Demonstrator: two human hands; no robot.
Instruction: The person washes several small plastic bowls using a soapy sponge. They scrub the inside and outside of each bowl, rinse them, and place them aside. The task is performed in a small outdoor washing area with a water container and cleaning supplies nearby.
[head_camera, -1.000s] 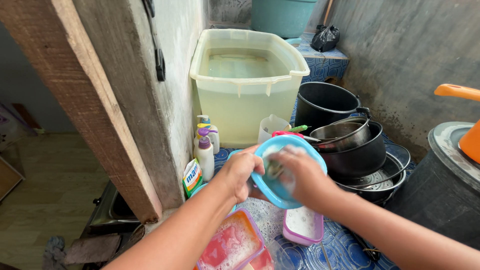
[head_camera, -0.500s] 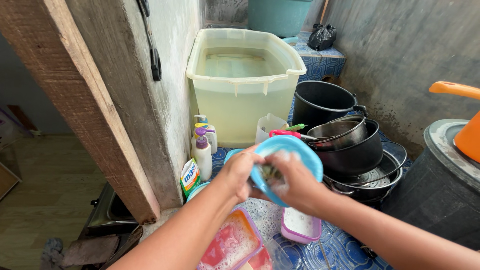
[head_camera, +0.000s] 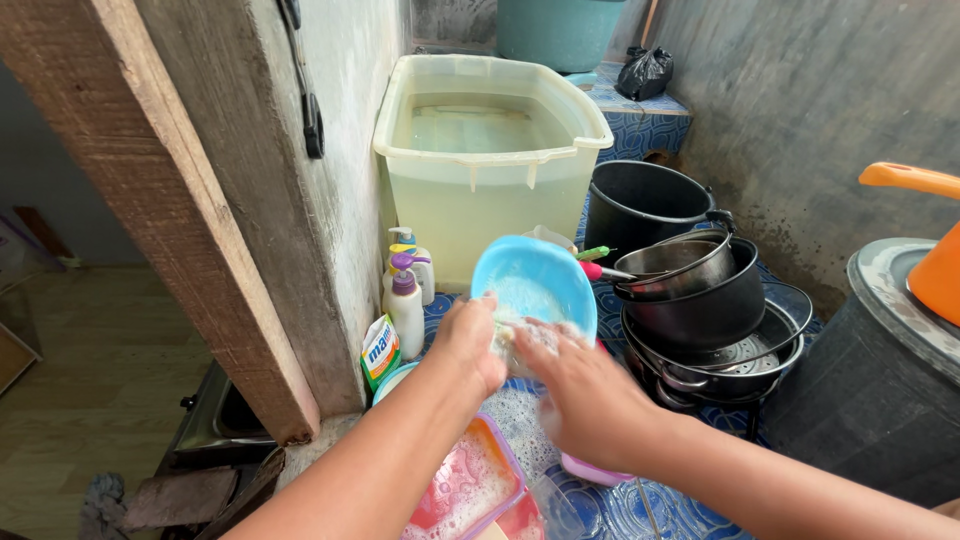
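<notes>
Blue bowl tilted upright, hollow facing the person

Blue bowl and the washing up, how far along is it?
In hand: the left hand grips the blue bowl while the right hand scrubs it, both soapy. Nothing looks rinsed yet. Left: the stacked black pots and the sudsy orange container.
</notes>
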